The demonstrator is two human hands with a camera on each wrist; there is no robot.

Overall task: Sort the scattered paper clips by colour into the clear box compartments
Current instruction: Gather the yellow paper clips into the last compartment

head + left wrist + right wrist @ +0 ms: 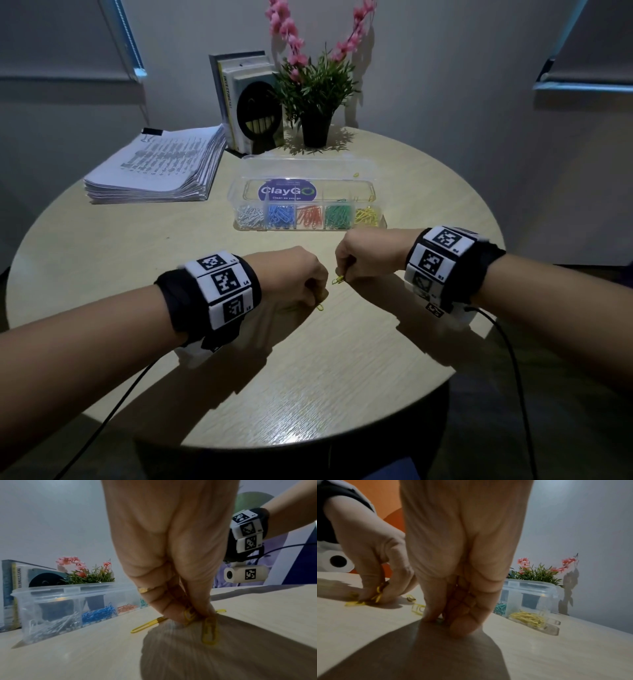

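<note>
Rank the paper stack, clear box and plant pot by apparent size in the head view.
1. paper stack
2. clear box, nearly as large; it sits nearer the camera, so true order is unsure
3. plant pot

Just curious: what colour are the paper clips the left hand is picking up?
Yellow. The left wrist view shows the paper clips best, pinched under the left hand.

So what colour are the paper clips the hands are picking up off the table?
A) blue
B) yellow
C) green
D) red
B: the left hand and the right hand both pinch yellow paper clips on the table.
</note>
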